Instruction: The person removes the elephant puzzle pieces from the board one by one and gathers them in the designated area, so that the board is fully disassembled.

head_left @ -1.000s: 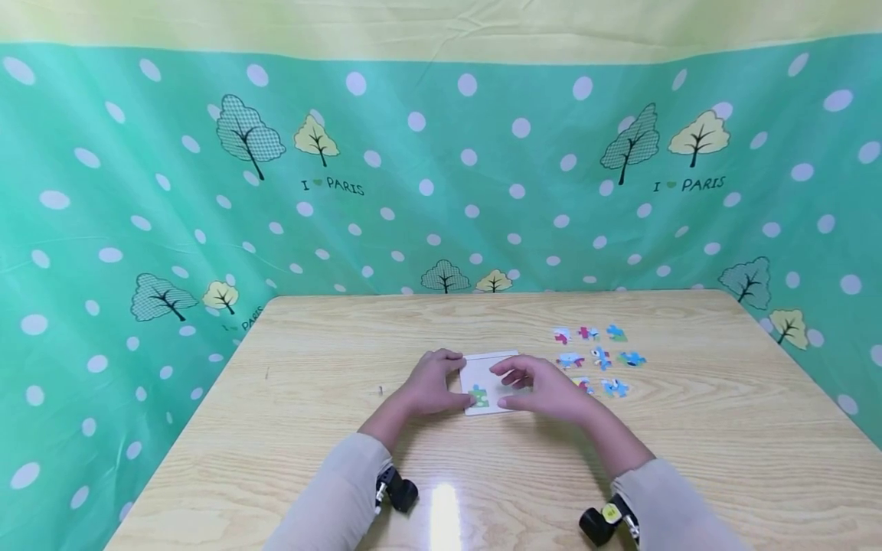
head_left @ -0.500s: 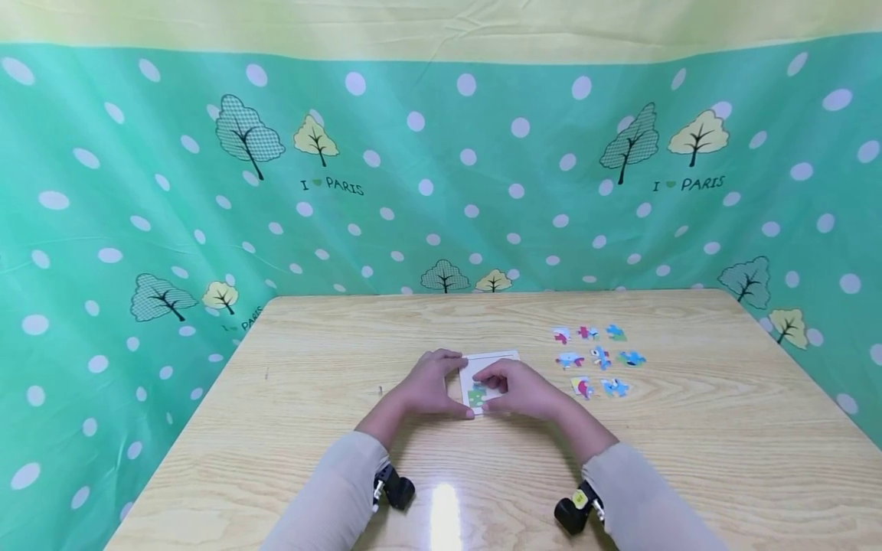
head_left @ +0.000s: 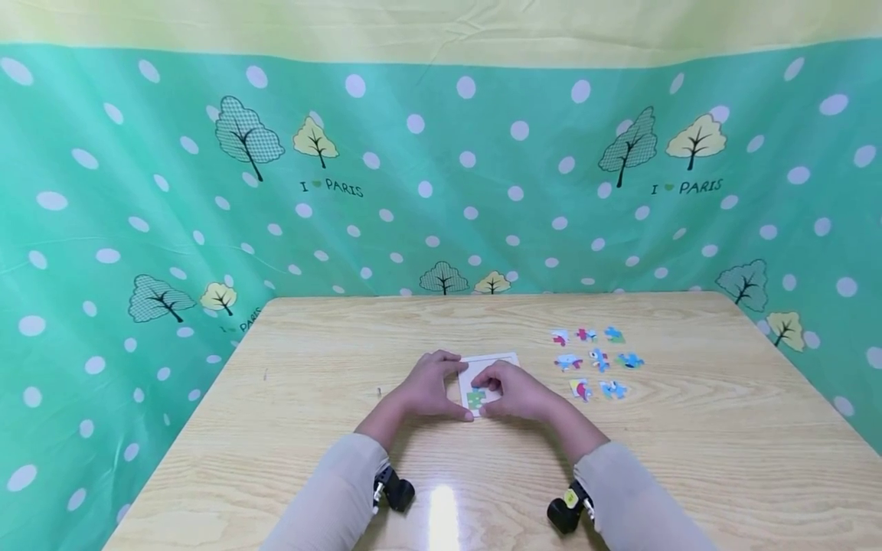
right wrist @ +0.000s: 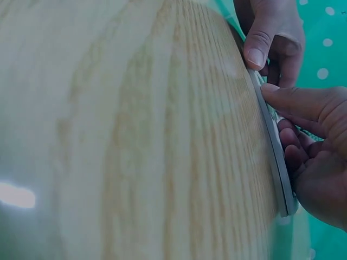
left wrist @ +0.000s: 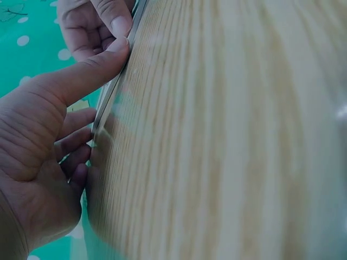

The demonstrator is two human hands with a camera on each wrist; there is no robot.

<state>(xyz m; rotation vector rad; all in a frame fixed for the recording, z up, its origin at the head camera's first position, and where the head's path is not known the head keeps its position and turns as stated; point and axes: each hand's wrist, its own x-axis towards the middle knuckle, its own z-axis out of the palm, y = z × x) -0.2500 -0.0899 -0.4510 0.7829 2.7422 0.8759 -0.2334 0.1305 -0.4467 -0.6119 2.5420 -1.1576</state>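
A white puzzle tray (head_left: 488, 359) lies flat on the table. In its near left corner sits a green jigsaw piece (head_left: 475, 399) with a blue tab. My left hand (head_left: 427, 389) holds the tray from the left, fingers at the far left corner and thumb at the near edge. From the right, my right hand (head_left: 521, 392) bends its fingers over the jigsaw piece, index finger at the tab and thumb by the near edge. Both wrist views show the tray edge-on; there the thumbs of the left hand (left wrist: 40, 122) and right hand (right wrist: 320, 127) rest at its rim.
Several loose jigsaw pieces (head_left: 599, 360) lie in rows on the wooden table (head_left: 344, 329), right of the tray. A dotted green cloth (head_left: 386, 168) hangs behind the table and at its sides.
My right hand has moved left and curled from open fingers to the green jigsaw piece. My left thumb has slid off the piece to the tray's near edge.
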